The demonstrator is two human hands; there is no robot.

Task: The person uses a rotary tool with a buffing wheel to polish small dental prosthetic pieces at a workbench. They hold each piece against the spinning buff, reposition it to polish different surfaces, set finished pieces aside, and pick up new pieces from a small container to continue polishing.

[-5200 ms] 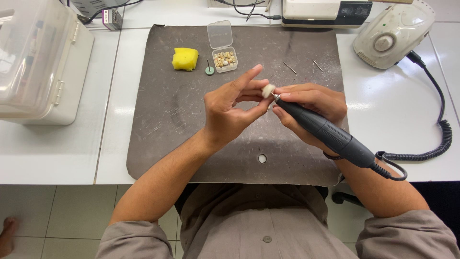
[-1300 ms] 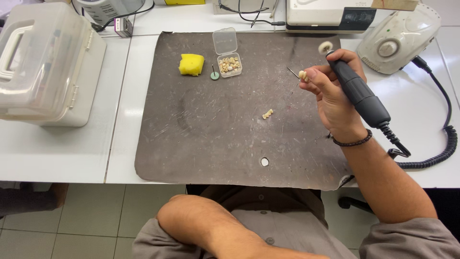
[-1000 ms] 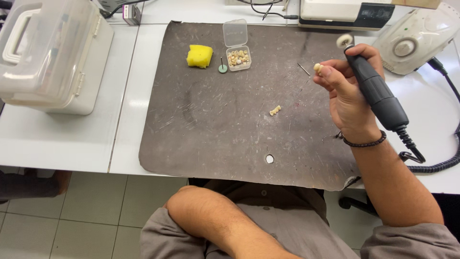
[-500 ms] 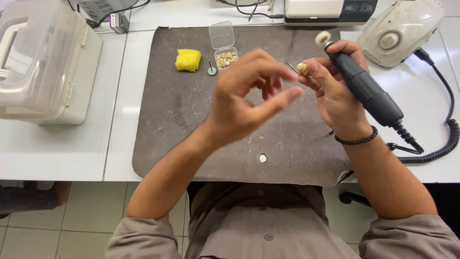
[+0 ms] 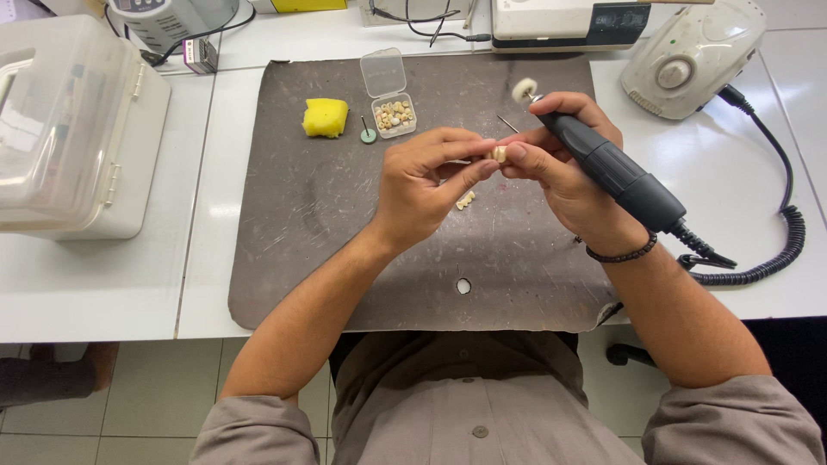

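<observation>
Meeting above the middle of the dark work mat (image 5: 345, 258), the two hands share one tiny thing: a small cream tooth-like piece (image 5: 499, 153) pinched between the fingertips of the left hand (image 5: 426, 185) and the thumb and forefinger of the right hand (image 5: 560, 176). Both touch it, so neither is nearer. The right hand also clasps a black handpiece (image 5: 616, 172) across its palm; its long axis runs from the mat's far edge, where a white felt wheel (image 5: 524, 89) tips it, back toward the near right corner of the tabletop (image 5: 758, 215), trailing a coiled black cord (image 5: 767, 258). The wheel sits just beyond the piece, apart from it. A second cream piece (image 5: 465, 201) lies on the scuffed, matte mat under the hands. Near the far edge stand a clear plastic box of similar pieces (image 5: 392, 110), a yellow sponge (image 5: 325, 117) and a small green-disc bur (image 5: 368, 134).
</observation>
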